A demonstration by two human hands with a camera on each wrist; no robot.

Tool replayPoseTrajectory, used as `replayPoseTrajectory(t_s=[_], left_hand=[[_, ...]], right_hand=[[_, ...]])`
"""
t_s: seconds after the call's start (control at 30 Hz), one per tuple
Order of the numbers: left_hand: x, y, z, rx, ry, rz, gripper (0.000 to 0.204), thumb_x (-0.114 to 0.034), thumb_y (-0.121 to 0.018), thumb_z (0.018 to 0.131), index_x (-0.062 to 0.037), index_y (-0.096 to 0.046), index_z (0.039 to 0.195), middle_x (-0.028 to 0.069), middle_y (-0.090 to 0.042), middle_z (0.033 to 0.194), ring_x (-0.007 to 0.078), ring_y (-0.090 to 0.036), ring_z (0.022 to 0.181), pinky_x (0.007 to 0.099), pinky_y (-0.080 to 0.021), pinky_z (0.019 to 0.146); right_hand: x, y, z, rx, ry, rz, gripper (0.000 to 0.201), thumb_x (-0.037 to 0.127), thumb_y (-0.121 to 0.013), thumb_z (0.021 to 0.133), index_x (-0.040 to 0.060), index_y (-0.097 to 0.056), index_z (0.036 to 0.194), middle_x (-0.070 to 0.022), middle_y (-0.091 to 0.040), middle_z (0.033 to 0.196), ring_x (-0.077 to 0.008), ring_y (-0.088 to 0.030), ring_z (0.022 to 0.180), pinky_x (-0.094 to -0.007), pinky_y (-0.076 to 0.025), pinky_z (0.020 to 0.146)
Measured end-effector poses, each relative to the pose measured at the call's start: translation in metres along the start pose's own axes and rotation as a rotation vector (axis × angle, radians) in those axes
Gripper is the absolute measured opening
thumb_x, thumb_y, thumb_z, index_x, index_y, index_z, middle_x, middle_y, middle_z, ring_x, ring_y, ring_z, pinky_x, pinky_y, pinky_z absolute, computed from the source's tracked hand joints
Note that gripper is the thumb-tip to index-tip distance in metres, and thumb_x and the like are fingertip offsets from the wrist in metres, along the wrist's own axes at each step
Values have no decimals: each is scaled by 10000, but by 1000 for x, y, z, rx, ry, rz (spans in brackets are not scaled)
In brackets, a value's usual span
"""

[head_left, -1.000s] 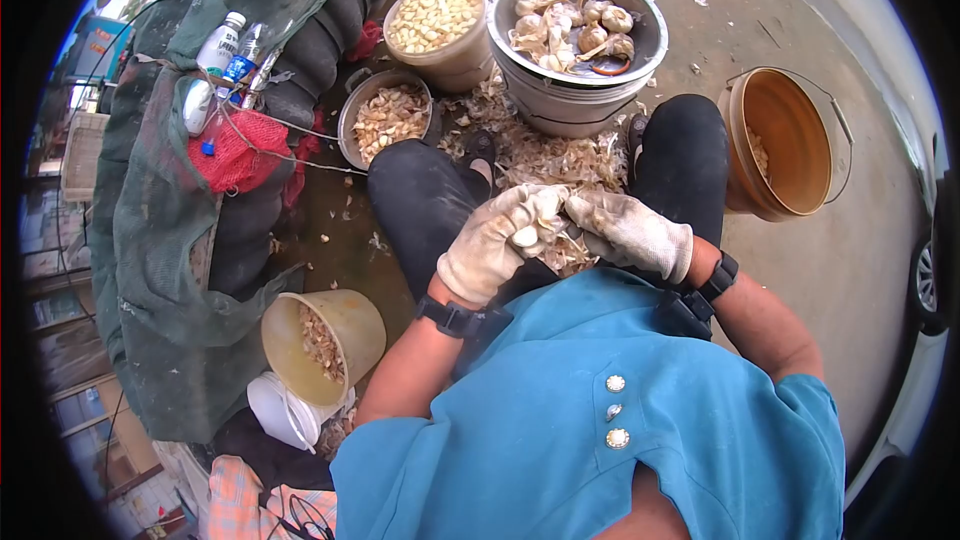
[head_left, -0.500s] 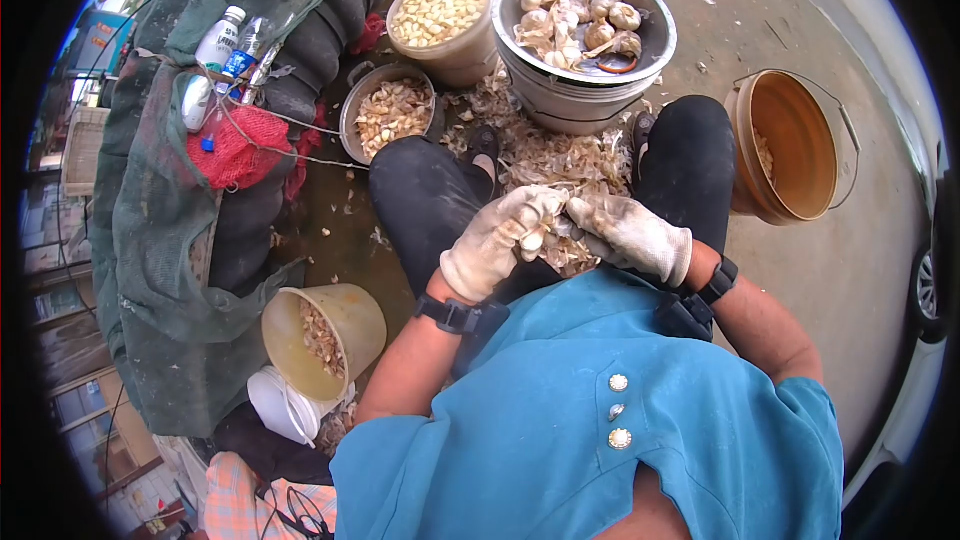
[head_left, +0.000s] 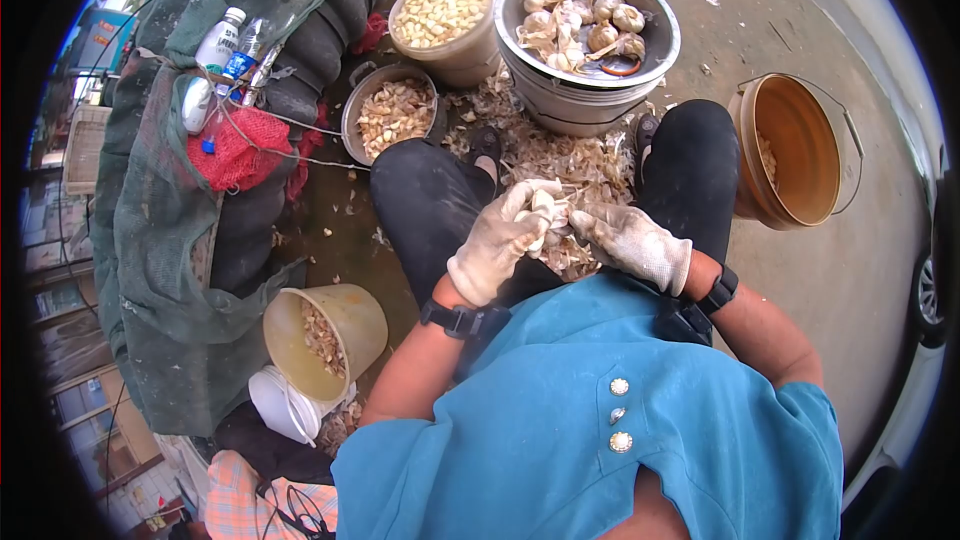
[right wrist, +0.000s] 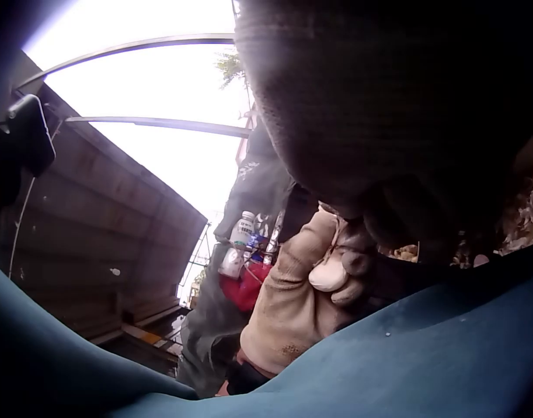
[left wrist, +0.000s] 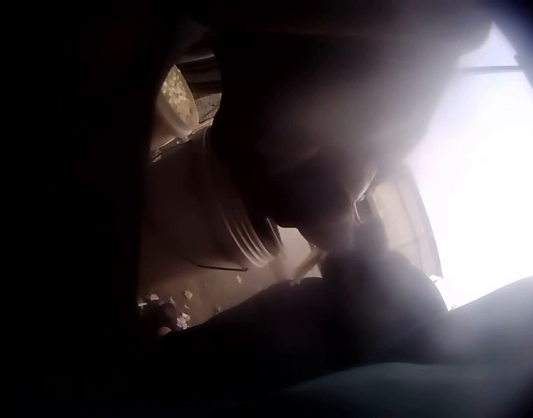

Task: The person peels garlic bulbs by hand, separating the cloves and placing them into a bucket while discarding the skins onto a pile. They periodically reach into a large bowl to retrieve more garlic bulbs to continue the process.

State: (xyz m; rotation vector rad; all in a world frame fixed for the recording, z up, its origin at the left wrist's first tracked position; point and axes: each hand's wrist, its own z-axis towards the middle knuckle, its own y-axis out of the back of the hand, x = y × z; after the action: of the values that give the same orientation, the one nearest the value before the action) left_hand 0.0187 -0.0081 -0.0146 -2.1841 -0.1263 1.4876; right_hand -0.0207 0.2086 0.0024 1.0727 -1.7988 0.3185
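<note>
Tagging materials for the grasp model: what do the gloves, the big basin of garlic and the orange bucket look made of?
Gloves, left hand and right hand: woven or knit fabric, off-white, soiled, matte; they crease like cloth.
Basin: probably metal, dull grey with a thin rolled rim and faint sheen.
Orange bucket: likely plastic, smooth uniform colour, slightly glossy, with a thin wire handle.

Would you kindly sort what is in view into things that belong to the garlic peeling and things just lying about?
In use: left hand, right hand, garlic bulb, basin of bulbs, tub of peeled cloves, pile of skins.

Lying about: bottles, red net bag, green tarpaulin.
</note>
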Motion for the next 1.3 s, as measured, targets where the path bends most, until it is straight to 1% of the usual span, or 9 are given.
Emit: replayPoseTrajectory(t_s=[0.1,0.23,0.47,0.63,1.07,1.17,1.23,1.27,1.3], left_hand=[[3,1,3,-34,25,60,467,-219,-656,900,-1,-510,1287,17,-577,1023,72,-532,845,190,-437,695],[10,3,6,-62,-178,534,344,-159,-594,916,-13,-546,1223,38,-592,1034,75,-537,846,212,-459,718],[4,-5,6,-34,-193,1041,290,-192,-599,910,-29,-558,1146,43,-564,891,141,-536,784,283,-466,708],[25,4,11,-59,-250,1208,268,-204,-578,911,-49,-532,1124,159,-585,897,354,-575,834,413,-461,739],[17,-8,2,121,-197,1154,231,-133,-513,932,-33,-530,1140,162,-588,982,361,-581,889,408,-469,784],[26,0,4,23,34,570,210,-110,-532,915,-16,-542,1102,146,-592,1057,331,-592,928,353,-478,826],[6,1,-1,107,-210,918,150,-78,-562,883,-43,-565,1029,154,-577,1160,320,-599,969,333,-491,837],[11,13,4,198,-650,1156,68,-67,-580,877,-68,-572,945,183,-557,1202,337,-600,981,362,-507,800],[9,13,4,192,-648,1160,68,-67,-580,877,-68,-572,945,183,-557,1202,337,-600,981,362,-507,800]], right_hand=[[-17,-2,9,-124,226,-154,336,301,-429,1011,13,-574,1105,-210,-628,941,-386,-603,930,-437,-475,831],[8,3,0,-182,133,-148,261,243,-446,993,30,-564,1084,-221,-635,972,-401,-606,970,-458,-478,822],[17,-6,-3,-173,32,-400,208,234,-486,966,53,-551,1043,-223,-645,878,-420,-628,871,-480,-487,755],[17,-12,-5,-186,18,-472,214,221,-470,962,31,-552,1015,-228,-645,849,-411,-634,847,-479,-483,737],[27,5,-5,24,-111,-421,327,245,-431,982,39,-563,1199,-216,-669,933,-378,-647,910,-435,-496,802],[19,9,-2,34,-118,-303,372,263,-421,995,30,-549,1255,-222,-665,1006,-370,-636,979,-421,-488,858],[9,6,1,12,-59,-259,387,271,-414,1003,24,-541,1271,-227,-660,1045,-367,-626,1018,-414,-482,888],[6,6,2,9,-30,-274,390,274,-410,1010,18,-540,1273,-229,-651,1080,-366,-613,1048,-404,-474,909],[4,7,3,5,-3,-290,393,277,-406,1016,12,-539,1274,-231,-642,1114,-366,-600,1078,-395,-467,930]])
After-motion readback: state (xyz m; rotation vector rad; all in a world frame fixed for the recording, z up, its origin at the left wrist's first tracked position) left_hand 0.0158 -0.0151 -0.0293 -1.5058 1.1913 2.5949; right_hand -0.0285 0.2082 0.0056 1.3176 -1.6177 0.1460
